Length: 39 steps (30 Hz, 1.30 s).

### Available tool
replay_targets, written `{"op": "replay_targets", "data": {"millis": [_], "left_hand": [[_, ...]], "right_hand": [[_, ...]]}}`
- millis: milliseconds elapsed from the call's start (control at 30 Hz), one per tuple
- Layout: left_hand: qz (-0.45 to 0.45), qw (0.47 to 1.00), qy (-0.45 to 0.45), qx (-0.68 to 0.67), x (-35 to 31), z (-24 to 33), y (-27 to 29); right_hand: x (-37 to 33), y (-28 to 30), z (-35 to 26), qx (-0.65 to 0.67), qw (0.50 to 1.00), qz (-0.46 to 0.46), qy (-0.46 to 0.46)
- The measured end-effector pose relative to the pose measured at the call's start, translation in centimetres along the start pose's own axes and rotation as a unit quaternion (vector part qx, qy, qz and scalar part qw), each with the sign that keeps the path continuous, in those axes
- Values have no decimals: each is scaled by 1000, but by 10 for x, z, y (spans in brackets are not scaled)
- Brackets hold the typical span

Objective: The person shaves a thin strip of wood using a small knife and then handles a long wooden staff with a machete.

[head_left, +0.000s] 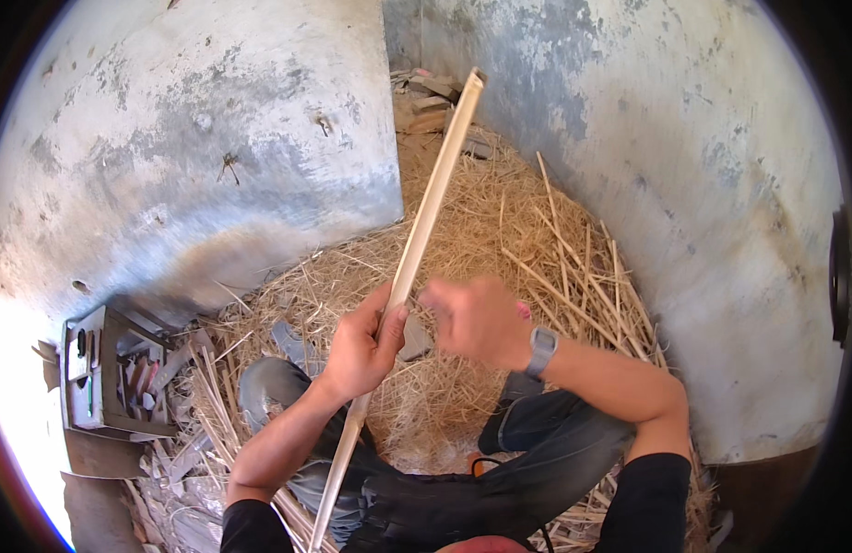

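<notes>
A long, pale split bamboo strip [427, 216] slants from the lower middle up to the far centre. My left hand [363, 346] is closed round it near its middle, the thumb lying along its near face. Just right of the strip, my right hand [477, 323] is curled like a fist and blurred by motion. What it holds, if anything, I cannot make out. A small pink spot [523, 311] shows beside it, and a flat grey piece [415, 337] lies below its fingers. A grey-banded watch [541, 351] is on my right wrist.
Bamboo shavings [481, 207] cover the floor, with loose strips [587, 276] along the right wall [684, 166]. A worn box [99, 369] stands at left, with scraps inside. Broken bricks [431, 101] lie at the back. My bent legs [555, 424] flank the work.
</notes>
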<state>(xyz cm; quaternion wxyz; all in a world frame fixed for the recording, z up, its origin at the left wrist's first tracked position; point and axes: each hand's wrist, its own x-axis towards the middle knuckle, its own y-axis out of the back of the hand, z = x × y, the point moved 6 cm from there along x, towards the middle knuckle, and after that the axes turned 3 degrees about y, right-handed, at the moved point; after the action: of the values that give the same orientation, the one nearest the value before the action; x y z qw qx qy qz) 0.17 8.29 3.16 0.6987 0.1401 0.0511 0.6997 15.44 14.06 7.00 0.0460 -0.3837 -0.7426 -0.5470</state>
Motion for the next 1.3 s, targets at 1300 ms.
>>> {"op": "replay_targets", "data": {"millis": [1300], "left_hand": [[-40,999,9,2,-5,0,-11]], "right_hand": [[10,15,24,-42,995,87,25]]}}
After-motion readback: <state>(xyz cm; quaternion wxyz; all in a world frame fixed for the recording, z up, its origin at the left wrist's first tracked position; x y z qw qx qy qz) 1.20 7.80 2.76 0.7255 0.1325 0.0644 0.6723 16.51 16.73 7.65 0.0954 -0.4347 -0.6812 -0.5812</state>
